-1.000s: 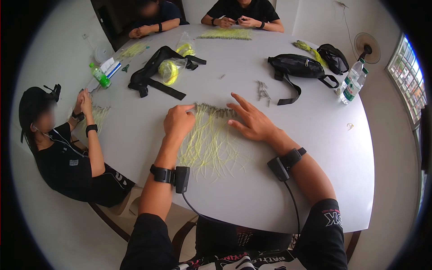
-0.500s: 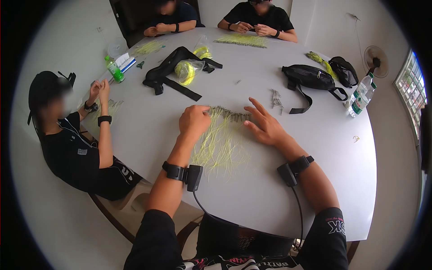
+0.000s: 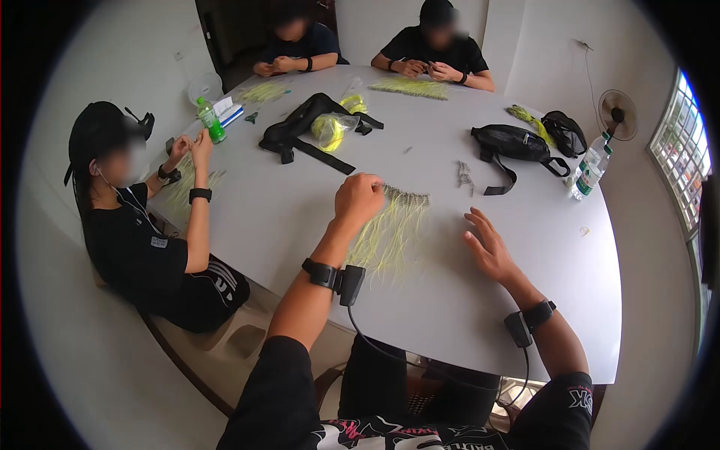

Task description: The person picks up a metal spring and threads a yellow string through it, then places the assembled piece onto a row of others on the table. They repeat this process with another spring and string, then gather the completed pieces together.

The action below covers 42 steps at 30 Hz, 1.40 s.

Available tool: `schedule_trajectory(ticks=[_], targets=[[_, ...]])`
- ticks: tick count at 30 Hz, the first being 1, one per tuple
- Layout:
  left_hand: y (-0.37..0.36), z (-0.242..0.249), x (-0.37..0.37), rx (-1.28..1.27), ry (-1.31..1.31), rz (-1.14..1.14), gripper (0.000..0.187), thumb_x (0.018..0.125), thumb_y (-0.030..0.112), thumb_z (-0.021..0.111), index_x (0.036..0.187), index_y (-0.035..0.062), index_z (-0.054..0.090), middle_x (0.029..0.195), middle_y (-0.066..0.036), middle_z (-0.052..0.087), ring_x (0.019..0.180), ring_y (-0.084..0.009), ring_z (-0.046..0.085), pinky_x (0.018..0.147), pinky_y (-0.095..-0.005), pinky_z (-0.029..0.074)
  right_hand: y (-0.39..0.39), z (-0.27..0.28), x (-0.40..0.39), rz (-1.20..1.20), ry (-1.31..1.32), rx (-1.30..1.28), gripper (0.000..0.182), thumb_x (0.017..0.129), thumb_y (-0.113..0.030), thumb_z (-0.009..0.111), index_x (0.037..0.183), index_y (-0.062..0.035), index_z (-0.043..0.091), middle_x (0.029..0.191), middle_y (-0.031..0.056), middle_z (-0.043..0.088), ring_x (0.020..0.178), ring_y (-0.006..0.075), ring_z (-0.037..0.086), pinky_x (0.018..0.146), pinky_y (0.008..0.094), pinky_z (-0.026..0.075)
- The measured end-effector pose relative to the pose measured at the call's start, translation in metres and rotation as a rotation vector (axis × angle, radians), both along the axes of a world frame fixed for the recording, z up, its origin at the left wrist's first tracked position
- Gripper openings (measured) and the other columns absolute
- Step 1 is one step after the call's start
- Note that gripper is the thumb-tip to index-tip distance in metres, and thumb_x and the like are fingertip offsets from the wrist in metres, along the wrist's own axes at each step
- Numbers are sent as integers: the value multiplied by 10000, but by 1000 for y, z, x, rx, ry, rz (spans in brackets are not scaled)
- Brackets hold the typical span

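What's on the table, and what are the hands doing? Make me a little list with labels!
Left hand: curled at the left end of the metal row
Right hand: open, apart from the row
Threads: thin, yellow, spread below the row
Right side: black bags, clear bottles
Left side: green bottle
Others: three people around the table

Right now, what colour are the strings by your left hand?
Yellow-green strings, seen best in the head view.
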State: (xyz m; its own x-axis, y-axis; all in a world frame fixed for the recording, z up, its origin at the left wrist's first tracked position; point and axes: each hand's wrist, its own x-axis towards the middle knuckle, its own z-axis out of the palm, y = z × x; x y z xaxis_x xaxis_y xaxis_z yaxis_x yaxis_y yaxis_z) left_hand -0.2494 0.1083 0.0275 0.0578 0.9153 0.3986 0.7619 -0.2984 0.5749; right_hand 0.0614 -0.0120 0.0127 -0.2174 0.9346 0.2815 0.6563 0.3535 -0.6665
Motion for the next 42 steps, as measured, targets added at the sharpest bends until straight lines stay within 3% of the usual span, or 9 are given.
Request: schedule_trajectory(ticks=[5, 12, 14, 15, 17, 20, 26, 35, 42], targets=[[-23, -1, 42, -104, -241, -292, 243, 859, 143, 617, 1000, 60, 796, 855, -137, 758, 743, -214, 709, 712, -327, 545, -52, 3, 30, -54, 11, -8, 561, 1066, -406, 507, 1445, 7, 483, 1581, 258, 380, 1461, 406, 391, 1189, 456, 334], [-83, 11, 159, -339, -340, -571, 234, 860, 175, 645, 998, 63, 797, 831, -103, 755, 758, -186, 697, 719, -315, 539, -51, -2, 43, -95, 386, -123, 514, 1096, -359, 475, 1425, 35, 498, 1413, 185, 569, 1341, 270, 521, 1132, 369, 395], [-94, -6, 197, -359, -441, -565, 229, 860, 174, 645, 993, 68, 799, 831, -103, 754, 762, -187, 696, 723, -319, 539, -49, -7, 51, -77, 606, -162, 532, 1101, -364, 468, 1421, 61, 499, 1331, 155, 605, 1240, 214, 569, 1082, 345, 439], [-98, -16, 211, -377, -543, -557, 225, 860, 172, 645, 987, 72, 801, 831, -103, 753, 767, -188, 694, 727, -324, 539, -46, -12, 55, -75, 601, -159, 532, 1101, -364, 468, 1421, 61, 499, 1331, 155, 605, 1240, 214, 569, 1082, 345, 439], [-106, -31, 233, -330, -565, -522, 226, 862, 170, 638, 983, 69, 800, 828, -104, 752, 767, -190, 694, 726, -331, 540, -43, -20, 62, -80, 930, -188, 545, 1100, -366, 469, 1415, 79, 492, 1336, 174, 602, 1255, 223, 569, 1079, 350, 449], [-107, -41, 245, -286, -540, -489, 230, 868, 164, 621, 976, 64, 798, 820, -104, 749, 767, -194, 695, 723, -344, 542, -49, -12, 59, -70, 1045, -197, 553, 1098, -371, 472, 1403, 90, 487, 1342, 191, 594, 1258, 244, 575, 1085, 375, 458], [-112, -30, 241, -493, -669, -386, 262, 880, 168, 579, 979, 47, 789, 923, -128, 758, 853, -199, 690, 747, -344, 532, -41, -15, 58, -88, 1092, -231, 532, 1094, -375, 478, 1386, 69, 507, 1311, 173, 608, 1228, 257, 595, 1068, 396, 469], [-124, -29, 244, -266, -430, -344, 208, 882, 208, 607, 917, 77, 765, 844, -78, 758, 785, -238, 712, 720, -374, 538, -42, -15, 57, -88, 983, -215, 447, 1089, -351, 500, 1274, 38, 618, 1142, 85, 668, 1063, 155, 611, 943, 295, 482], [-121, -27, 246, -273, -416, -349, 209, 881, 224, 624, 921, 71, 762, 821, -92, 754, 756, -231, 711, 708, -374, 542, -38, -11, 63, -29, 1022, -292, 451, 1090, -362, 496, 1261, 35, 623, 1142, 81, 668, 1035, 156, 622, 944, 297, 484]])
